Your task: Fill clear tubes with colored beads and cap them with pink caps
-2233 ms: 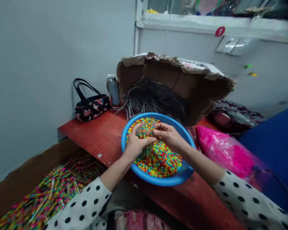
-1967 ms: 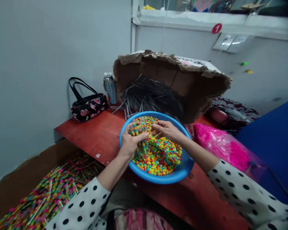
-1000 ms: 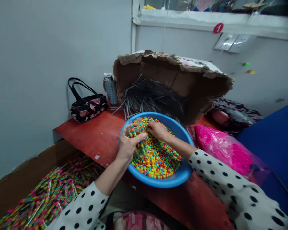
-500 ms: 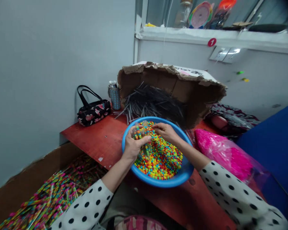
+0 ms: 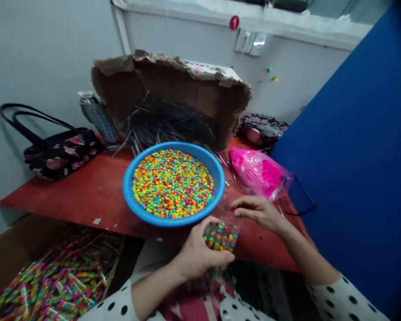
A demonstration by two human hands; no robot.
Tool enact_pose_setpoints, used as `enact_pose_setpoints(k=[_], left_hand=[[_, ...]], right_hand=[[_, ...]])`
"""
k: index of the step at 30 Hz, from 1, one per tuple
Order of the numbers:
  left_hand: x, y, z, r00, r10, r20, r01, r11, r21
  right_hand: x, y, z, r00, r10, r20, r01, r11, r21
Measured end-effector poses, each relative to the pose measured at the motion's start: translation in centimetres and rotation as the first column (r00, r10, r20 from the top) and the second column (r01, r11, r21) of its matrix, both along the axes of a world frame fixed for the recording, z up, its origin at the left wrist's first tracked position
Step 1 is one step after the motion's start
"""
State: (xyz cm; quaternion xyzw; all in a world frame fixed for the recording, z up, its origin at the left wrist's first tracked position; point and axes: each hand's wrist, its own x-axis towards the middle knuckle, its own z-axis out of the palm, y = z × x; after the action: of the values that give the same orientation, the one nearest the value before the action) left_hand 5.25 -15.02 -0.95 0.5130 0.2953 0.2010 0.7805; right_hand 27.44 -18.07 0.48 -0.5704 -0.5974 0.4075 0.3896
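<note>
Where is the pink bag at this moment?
Head view: the pink bag lies on the red table at the right, between the blue bowl and the blue panel, just beyond the right hand.

From here the left hand (image 5: pixel 195 255) wraps the bundle of filled tubes (image 5: pixel 220 235) and hides its lower half. Whether the right hand (image 5: pixel 259 212) pinches anything is too small to tell. The box of coloured tubes (image 5: pixel 23 234) runs off the bottom-left edge.
</note>
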Motion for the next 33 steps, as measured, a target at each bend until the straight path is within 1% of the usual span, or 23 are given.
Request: enact_pose_setpoints(k=[2, 4, 6, 8, 10, 11, 14, 16, 20, 23, 26, 29, 31, 33], left_hand=[[-0.1, -0.6, -1.6, 0.999, 0.0, -0.047, -0.002, 1.0, -0.029], [-0.1, -0.8, -2.8, 0.992, 0.055, -0.109, -0.056, 0.998, 0.0], [0.0, -0.8, -3.7, 0.982, 0.11, -0.155, -0.103, 0.993, 0.054], [0.1, -0.9, -4.2, 0.977, 0.126, -0.172, -0.11, 0.989, 0.097], [0.3, -1.0, -4.4, 0.977, 0.119, -0.176, -0.098, 0.987, 0.124], [0.3, -1.0, -4.4, 0.977, 0.117, -0.18, -0.092, 0.986, 0.138], [0.5, -1.0, -4.2, 0.977, 0.091, -0.192, -0.057, 0.983, 0.176], [0.6, -0.8, -4.0, 0.98, 0.056, -0.192, -0.025, 0.987, 0.162], [0.6, -0.5, -4.2, 0.987, -0.002, -0.163, 0.018, 0.995, 0.097], [0.5, -0.7, -4.6, 0.988, 0.031, -0.151, -0.017, 0.995, 0.098], [0.3, -1.1, -4.9, 0.983, 0.089, -0.158, -0.081, 0.995, 0.056], [0.2, -1.4, -5.0, 0.981, 0.109, -0.161, -0.104, 0.994, 0.037], [0.0, -1.7, -5.0, 0.981, 0.107, -0.16, -0.103, 0.994, 0.035], [-0.1, -2.0, -5.0, 0.981, 0.104, -0.167, -0.1, 0.995, 0.032]], right_hand=[[-0.4, -2.0, -1.2, 0.998, 0.036, 0.051, -0.037, 0.999, 0.029], [-1.0, -3.4, -2.1, 0.999, 0.038, 0.024, -0.039, 0.998, 0.041], [-1.6, -4.2, -3.1, 0.997, -0.024, -0.073, 0.026, 0.999, 0.036], [-2.1, -4.4, -3.9, 0.98, -0.108, -0.169, 0.113, 0.994, 0.017], [-2.5, -4.3, -4.4, 0.961, -0.16, -0.227, 0.16, 0.987, -0.015], [-2.6, -4.2, -4.4, 0.953, -0.169, -0.251, 0.165, 0.986, -0.039], [-2.8, -3.7, -4.0, 0.938, -0.152, -0.312, 0.12, 0.986, -0.118], [-2.8, -3.3, -3.6, 0.943, -0.117, -0.311, 0.079, 0.988, -0.131], [-2.8, -3.0, -3.1, 0.977, -0.023, -0.212, 0.014, 0.999, -0.041], [-3.1, -3.2, -3.3, 0.984, -0.005, -0.176, 0.004, 1.0, -0.005], [-3.6, -3.6, -3.8, 0.994, -0.041, -0.1, 0.045, 0.998, 0.047], [-4.2, -4.1, -4.6, 0.993, -0.118, -0.019, 0.119, 0.982, 0.149], [-4.8, -4.6, -5.2, 0.984, -0.176, -0.019, 0.177, 0.967, 0.186], [-5.5, -5.2, -5.8, 0.975, -0.217, -0.049, 0.222, 0.957, 0.188]])
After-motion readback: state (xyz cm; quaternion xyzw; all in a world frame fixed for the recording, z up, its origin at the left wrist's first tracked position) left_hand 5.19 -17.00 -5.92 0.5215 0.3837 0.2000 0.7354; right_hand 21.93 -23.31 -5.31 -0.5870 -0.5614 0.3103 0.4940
